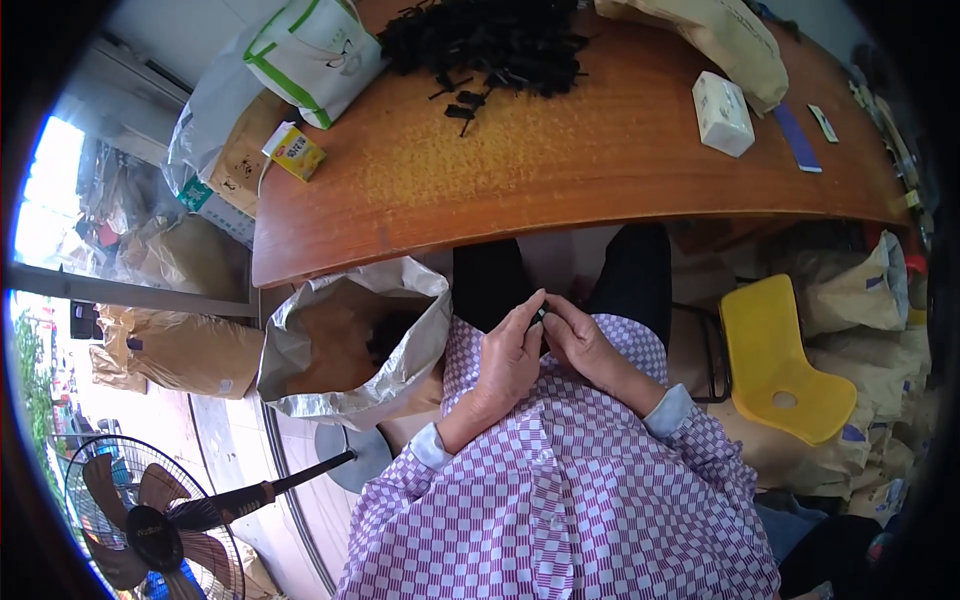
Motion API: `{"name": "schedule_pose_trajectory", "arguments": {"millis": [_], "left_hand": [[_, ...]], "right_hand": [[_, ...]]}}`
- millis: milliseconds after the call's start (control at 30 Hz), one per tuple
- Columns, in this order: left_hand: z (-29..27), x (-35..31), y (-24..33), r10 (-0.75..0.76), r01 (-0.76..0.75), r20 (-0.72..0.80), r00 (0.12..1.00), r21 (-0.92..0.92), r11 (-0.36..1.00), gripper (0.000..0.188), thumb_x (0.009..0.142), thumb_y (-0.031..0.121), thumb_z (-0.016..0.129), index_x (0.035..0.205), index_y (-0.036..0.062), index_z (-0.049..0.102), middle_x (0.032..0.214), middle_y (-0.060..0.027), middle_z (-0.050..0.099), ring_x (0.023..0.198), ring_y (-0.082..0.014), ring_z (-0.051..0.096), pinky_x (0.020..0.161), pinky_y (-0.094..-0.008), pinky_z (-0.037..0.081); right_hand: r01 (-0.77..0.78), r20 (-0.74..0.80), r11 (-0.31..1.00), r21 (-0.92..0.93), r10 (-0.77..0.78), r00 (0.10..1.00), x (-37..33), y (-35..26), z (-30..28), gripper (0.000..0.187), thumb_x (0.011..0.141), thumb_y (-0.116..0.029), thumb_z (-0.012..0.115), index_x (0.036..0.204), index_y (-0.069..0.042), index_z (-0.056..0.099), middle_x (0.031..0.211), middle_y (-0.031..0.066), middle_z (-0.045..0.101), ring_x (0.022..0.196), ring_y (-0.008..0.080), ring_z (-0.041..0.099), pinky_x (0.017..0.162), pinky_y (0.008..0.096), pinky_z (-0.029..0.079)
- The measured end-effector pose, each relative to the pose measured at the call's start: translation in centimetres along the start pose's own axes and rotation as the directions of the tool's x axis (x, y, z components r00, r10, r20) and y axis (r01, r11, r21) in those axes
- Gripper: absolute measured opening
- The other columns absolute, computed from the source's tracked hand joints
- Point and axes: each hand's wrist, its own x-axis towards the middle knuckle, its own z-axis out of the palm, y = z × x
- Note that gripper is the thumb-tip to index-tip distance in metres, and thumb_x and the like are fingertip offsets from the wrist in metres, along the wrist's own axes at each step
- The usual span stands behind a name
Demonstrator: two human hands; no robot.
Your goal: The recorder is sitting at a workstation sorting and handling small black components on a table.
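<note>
My left hand [508, 358] and my right hand [582, 345] meet over my lap, fingertips together. Between them they pinch a small black piece [541, 314] with a pale spot on it; my fingers cover most of it, so its kind does not show. Beyond the hands, on the wooden table [580, 170], lies a large heap of black strip-like pieces [490, 45], a few of them loose at its near edge. To the left of my lap an open paper sack [300, 335] with a pale lining holds something dark, partly in shadow.
A white bag with green trim [315, 65] and a yellow drink carton [294, 152] are on the table's left. At its right are a tissue pack [722, 114] and a purple strip [797, 138]. A yellow chair [775, 360] stands right, a fan [155, 535] lower left.
</note>
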Motion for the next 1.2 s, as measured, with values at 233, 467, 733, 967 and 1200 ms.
{"name": "schedule_pose_trajectory", "arguments": {"millis": [233, 467, 733, 967, 1200], "left_hand": [[-8.8, 0.8, -1.9, -0.026, 0.090, -0.284, 0.958, 0.213, 0.973, 0.031, 0.081, -0.002, 0.056, 0.111, 0.0030, 0.056, 0.096, -0.0185, 0.064, 0.088, -0.0320, 0.063, 0.077, -0.0357, 0.050], [-12.8, -1.2, -5.9, -0.085, 0.194, -0.209, 0.974, 0.581, 0.790, 0.040, 0.078, 0.004, 0.059, 0.117, 0.0072, 0.052, 0.124, -0.0171, 0.047, 0.112, -0.0346, 0.048, 0.092, -0.0398, 0.041], [-11.0, 3.8, -4.1, -0.184, 0.205, -0.199, 0.962, 0.087, 0.975, 0.048, 0.080, 0.000, 0.059, 0.125, 0.0041, 0.045, 0.121, -0.0163, 0.050, 0.091, -0.0219, 0.060, 0.071, -0.0284, 0.050], [-7.7, 13.0, -3.9, -0.284, 0.216, -0.075, 0.956, -0.476, 0.852, 0.068, 0.082, 0.005, 0.062, 0.138, -0.0004, 0.024, 0.118, -0.0218, 0.050, 0.081, -0.0153, 0.060, 0.065, -0.0252, 0.048], [-4.0, 11.8, -2.3, -0.260, 0.357, 0.251, 0.933, -0.535, 0.766, 0.062, 0.083, 0.003, 0.063, 0.135, 0.0002, 0.030, 0.085, -0.0076, 0.059, 0.078, -0.0127, 0.060, 0.064, -0.0230, 0.048]], "right_hand": [[0.471, 0.371, 0.691, -0.549, -0.304, 0.878, 10.0, -5.1, -0.8, 0.031, 0.092, -0.025, 0.055, 0.116, -0.005, 0.054, 0.090, 0.0043, 0.064, 0.078, 0.0140, 0.060, 0.073, 0.0276, 0.048], [0.322, 0.282, -0.014, -0.947, -0.521, 0.805, 24.8, -9.5, -1.8, 0.025, 0.089, -0.014, 0.052, 0.113, -0.011, 0.054, 0.086, 0.0130, 0.065, 0.073, 0.0288, 0.064, 0.064, 0.0389, 0.052], [0.571, 0.437, -0.016, -0.820, -0.662, 0.609, 28.2, -8.9, -2.6, 0.014, 0.085, -0.008, 0.057, 0.099, -0.005, 0.057, 0.084, 0.0080, 0.062, 0.070, 0.0220, 0.061, 0.061, 0.0335, 0.049], [0.403, 0.209, 0.856, -0.323, -0.351, 0.913, 19.1, -9.7, -0.2, 0.009, 0.093, -0.014, 0.052, 0.094, -0.006, 0.056, 0.077, -0.0051, 0.052, 0.064, 0.0038, 0.047, 0.061, 0.0186, 0.043], [0.188, 0.130, 0.981, -0.045, -0.181, 0.975, 11.6, -7.0, -1.6, 0.007, 0.093, -0.016, 0.055, 0.091, -0.010, 0.053, 0.073, -0.0082, 0.047, 0.058, -0.0011, 0.039, 0.049, 0.0141, 0.031]]}}
